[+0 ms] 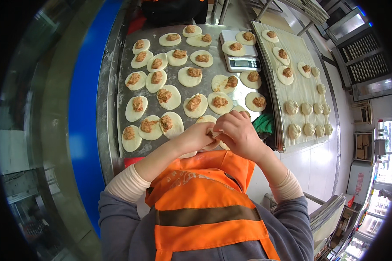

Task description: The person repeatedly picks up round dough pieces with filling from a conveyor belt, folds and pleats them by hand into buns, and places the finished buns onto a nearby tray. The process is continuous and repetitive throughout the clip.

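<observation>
Close to my body, at the front of the metal table, both hands meet around a filled dough bun point(214, 133). My left hand point(198, 136) cups it from the left. My right hand point(238, 130) closes over it from the right, its fingertips pinching the dough edge. Most of the bun is hidden behind my fingers. Just beyond my hands lies a flat dough round point(220, 103) with orange-brown meat filling. Another dough round point(206, 119) is partly covered by my left hand.
Several filled dough rounds point(190, 77) cover the metal table point(170, 96). A digital scale point(244, 63) carries two of them. On the right, a cloth-lined tray point(301, 89) holds pleated buns point(295, 130) and more rounds. Green cloth point(263, 124) lies beside my right hand.
</observation>
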Demonstrator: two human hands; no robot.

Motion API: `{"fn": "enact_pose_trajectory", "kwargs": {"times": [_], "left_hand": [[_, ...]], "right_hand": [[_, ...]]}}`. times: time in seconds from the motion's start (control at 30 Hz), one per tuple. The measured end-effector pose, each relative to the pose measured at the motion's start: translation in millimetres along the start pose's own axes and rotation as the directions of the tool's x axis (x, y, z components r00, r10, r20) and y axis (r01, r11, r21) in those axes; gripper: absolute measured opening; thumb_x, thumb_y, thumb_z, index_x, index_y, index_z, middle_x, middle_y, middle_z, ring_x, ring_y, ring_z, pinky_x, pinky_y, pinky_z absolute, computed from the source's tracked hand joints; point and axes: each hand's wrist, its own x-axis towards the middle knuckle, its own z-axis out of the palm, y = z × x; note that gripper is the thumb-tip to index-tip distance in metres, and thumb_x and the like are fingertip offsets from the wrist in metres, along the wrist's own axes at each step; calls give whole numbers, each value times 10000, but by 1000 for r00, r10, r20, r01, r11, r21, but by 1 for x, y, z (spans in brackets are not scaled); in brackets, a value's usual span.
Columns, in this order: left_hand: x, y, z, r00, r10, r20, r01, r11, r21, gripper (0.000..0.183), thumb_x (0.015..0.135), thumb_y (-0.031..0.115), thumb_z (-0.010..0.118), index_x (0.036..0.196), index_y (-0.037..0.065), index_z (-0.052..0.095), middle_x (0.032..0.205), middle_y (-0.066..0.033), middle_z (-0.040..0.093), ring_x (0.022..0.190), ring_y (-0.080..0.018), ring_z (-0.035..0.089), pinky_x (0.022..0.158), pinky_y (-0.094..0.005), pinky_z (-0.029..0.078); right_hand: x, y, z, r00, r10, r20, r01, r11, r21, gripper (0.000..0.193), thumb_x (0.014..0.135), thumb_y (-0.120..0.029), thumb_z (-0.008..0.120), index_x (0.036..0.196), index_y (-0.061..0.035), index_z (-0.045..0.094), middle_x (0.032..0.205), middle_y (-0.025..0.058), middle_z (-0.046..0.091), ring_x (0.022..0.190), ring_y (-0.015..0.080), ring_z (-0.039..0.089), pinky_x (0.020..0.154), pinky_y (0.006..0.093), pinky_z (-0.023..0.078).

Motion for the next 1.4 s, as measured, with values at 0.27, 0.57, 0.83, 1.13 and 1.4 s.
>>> {"fn": "enact_pose_trajectory", "kwargs": {"times": [0.27,0.57,0.83,1.13,1.4], "left_hand": [[-12,-10,3,997,-33,-70,-18,782,-623,397,991,157,555,1371,91,460,1162,-31,597,949,-100,595,678,-217,497],[-15,-9,4,982,-126,-138,64,920,-385,318,998,153,508,1293,36,494,1063,-137,628,986,-210,622,864,-335,493],[-10,10,-8,991,-134,6,134,989,-68,398,976,134,494,1363,45,476,1076,-83,624,926,-82,591,689,-231,504],[-10,-32,9,989,-6,-147,-76,838,-540,377,1018,150,485,1384,66,449,1090,-56,614,897,-144,599,734,-265,508],[-14,-18,8,971,-174,-164,92,904,-418,418,990,67,463,1405,40,421,1177,-93,608,1059,-158,590,820,-294,512]], "right_hand": [[3,17,-7,995,51,-90,-60,993,-100,224,773,-44,705,978,-68,617,947,60,611,863,283,568,782,382,436],[15,3,-13,996,-88,0,87,987,-135,216,759,-27,709,950,-66,616,925,50,600,849,264,579,750,366,461],[7,6,-3,997,-20,77,13,996,85,199,832,-22,657,1013,-22,575,908,113,591,780,295,619,682,374,509],[2,16,8,979,197,44,-201,939,279,158,858,-21,652,996,0,577,850,132,595,755,290,624,664,372,499],[6,20,5,989,-145,-42,147,988,44,135,830,-21,663,940,-26,586,852,112,577,785,312,612,664,381,505]]}}
